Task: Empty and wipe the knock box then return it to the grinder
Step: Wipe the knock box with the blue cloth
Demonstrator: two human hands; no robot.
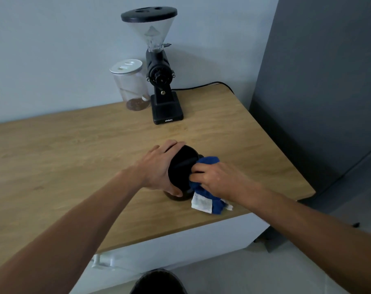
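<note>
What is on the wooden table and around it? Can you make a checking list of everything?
Surface: wooden table, mostly bare, dry as far as I can tell.
Job's things: black knock box tilted near the front edge; blue cloth pressed against its opening; grinder upright at the back by the wall.
Clutter: clear jar with a white lid, left of the grinder, a little brown stuff at its bottom.
Hands: left hand grips the knock box; right hand holds the cloth.
Cables: black cord runs from the grinder off the right edge.
Surroundings: pale wall, grey panel on the right, dark bin on the floor below.
</note>
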